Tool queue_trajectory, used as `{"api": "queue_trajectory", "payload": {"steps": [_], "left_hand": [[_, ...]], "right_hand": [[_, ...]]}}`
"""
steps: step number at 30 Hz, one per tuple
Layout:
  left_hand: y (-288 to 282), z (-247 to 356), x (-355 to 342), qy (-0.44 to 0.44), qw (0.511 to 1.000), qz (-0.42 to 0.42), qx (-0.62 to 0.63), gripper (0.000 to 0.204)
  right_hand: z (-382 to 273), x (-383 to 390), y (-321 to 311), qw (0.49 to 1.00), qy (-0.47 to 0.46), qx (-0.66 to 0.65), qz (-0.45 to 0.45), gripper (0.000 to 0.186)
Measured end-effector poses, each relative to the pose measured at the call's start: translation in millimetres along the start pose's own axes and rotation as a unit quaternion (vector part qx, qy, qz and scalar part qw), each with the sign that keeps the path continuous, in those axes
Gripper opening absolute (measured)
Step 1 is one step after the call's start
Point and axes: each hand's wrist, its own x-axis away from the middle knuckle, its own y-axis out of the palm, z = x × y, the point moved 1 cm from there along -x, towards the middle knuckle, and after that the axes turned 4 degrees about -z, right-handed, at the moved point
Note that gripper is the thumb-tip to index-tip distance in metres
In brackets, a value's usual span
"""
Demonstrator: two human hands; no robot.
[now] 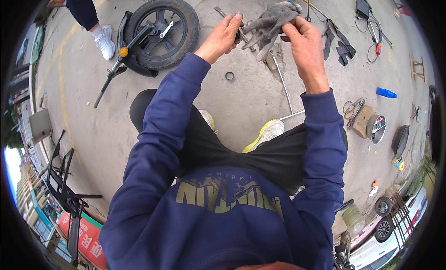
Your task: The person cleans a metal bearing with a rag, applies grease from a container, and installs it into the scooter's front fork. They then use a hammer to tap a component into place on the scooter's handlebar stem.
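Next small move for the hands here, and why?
Probably set the metal tool down on the bare ground. The left hand seems closed around it, while the right hand pinches a bunched grey glove. Both hands are bare, so freeing the left would likely make the glove easier to open out.

Single head-worn fisheye cam, L one of a pair, looks steeply down & slightly fwd. Wearer's own sweatshirt (232, 242) is v. close to lens, below the wheel (162, 44). L hand (223, 37) & R hand (304, 44) sit mid-dist., R of wheel. Concrete ground (246, 93), below-R of wheel, is farther off, seen approx. from above. Straight lines bend; red sign (86, 242), well below-L of wheel, tilts.
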Motion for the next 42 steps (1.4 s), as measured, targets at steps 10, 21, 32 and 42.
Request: {"api": "queue_trajectory", "payload": {"steps": [10, 21, 32, 42], "left_hand": [[47, -229, -21, -0.111, 0.973, -0.071, -0.188, 0.051], [80, -253, -18, -0.012, 0.916, -0.03, -0.4, 0.052], [12, -19, -74, 0.154, 0.974, 0.16, -0.045, 0.037], [25, 217, 35, 0.278, 0.917, -0.283, 0.035, 0.068]], "right_hand": [[-58, 72, -111, 0.972, 0.011, -0.232, 0.026, 0.033], [-49, 119, -138, 0.988, 0.061, -0.131, 0.061, 0.044], [-87, 117, -82, 0.942, 0.034, -0.315, 0.106, 0.033], [-75, 122, -46, 0.852, 0.261, -0.451, 0.054, 0.016]]}}
